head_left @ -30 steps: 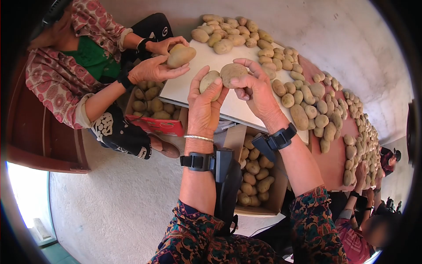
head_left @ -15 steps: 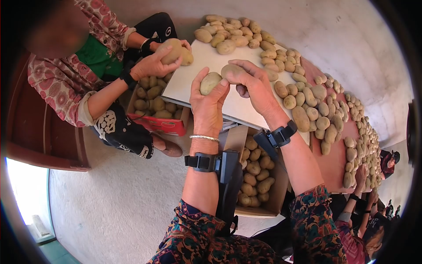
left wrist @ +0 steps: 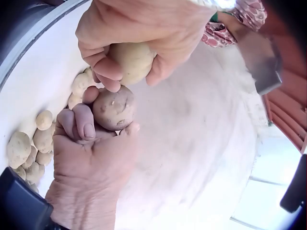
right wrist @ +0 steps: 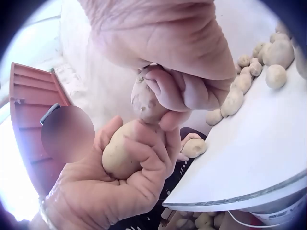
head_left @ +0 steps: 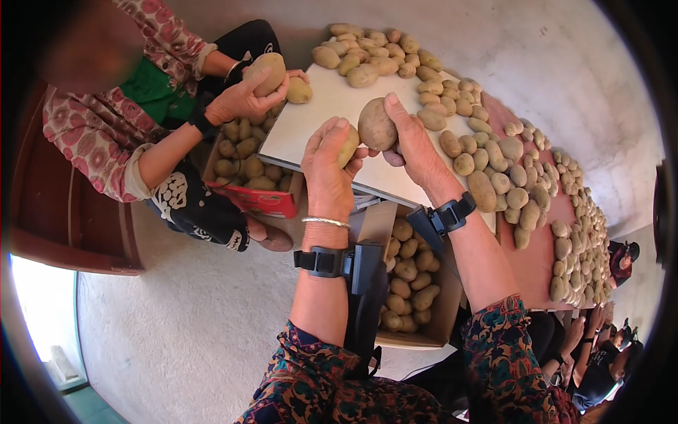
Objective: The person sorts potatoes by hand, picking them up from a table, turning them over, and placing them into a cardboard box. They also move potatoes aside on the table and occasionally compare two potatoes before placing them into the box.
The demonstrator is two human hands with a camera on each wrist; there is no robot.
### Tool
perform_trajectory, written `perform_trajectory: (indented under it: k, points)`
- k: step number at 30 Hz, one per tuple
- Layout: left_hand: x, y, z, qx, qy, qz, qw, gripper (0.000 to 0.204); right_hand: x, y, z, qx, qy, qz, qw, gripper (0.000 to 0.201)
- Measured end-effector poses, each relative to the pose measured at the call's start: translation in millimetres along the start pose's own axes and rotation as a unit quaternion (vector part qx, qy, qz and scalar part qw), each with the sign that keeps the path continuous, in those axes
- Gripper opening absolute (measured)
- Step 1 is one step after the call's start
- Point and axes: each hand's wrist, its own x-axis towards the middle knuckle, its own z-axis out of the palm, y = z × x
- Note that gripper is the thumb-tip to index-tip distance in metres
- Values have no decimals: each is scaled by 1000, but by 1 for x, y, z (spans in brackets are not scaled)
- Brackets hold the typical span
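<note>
Both hands are raised above the near edge of the white tabletop, close together. My left hand (head_left: 330,173) grips a pale potato (head_left: 348,147), its thumb over the top; in the right wrist view the fingers curl round that potato (right wrist: 120,152). My right hand (head_left: 418,150) holds a rounder, browner potato (head_left: 377,126) between thumb and fingers. The left wrist view shows dark spots on this browner potato (left wrist: 114,108), just beside the left fingertips. Seen from the right wrist, the left fingers lie against or very near it; contact is unclear.
Potatoes (head_left: 482,191) lie in groups along the white tabletop (head_left: 311,134) and the reddish table (head_left: 526,275) beyond. Below are a cardboard box of potatoes (head_left: 445,311) and a red-sided box (head_left: 265,203). At the left a seated person (head_left: 95,138) holds a potato; other people are at the far right.
My left hand has rolled, so its potato is more hidden. My right thumb has lifted and its potato shows more fully. The seated person's potato has moved up and left, apart from another.
</note>
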Motion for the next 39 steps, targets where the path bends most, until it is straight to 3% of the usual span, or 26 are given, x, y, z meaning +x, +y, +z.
perform_trajectory:
  k: [3,6,13,19,21,24,29,34,39]
  points:
    - [1,1,-2,18,3,8,1000,42,-7,2,0,-10,-31,-47,998,78]
    - [5,-1,-7,23,1,15,1000,45,-9,0,1,16,-56,-27,998,75]
    - [1,1,-10,30,-53,3,998,50,-10,-7,-3,-32,-47,-62,996,63]
    - [2,0,-11,-1,-48,6,999,51,-10,3,-4,24,-58,-62,996,59]
    - [0,0,-12,-10,-46,2,999,50,-13,0,0,130,-59,-26,989,59]
    - [-6,3,-12,-32,-49,-11,998,47,-18,1,0,174,-89,-25,980,52]
    - [-9,-3,-7,-53,-68,-28,996,42,-22,11,-16,177,-80,-62,979,47]
    - [-19,-9,-2,-47,-108,-39,992,48,-51,2,-27,203,-76,-80,973,45]
    - [-32,-13,6,-29,-182,-36,982,49,-90,-11,-64,186,-135,-80,970,49]
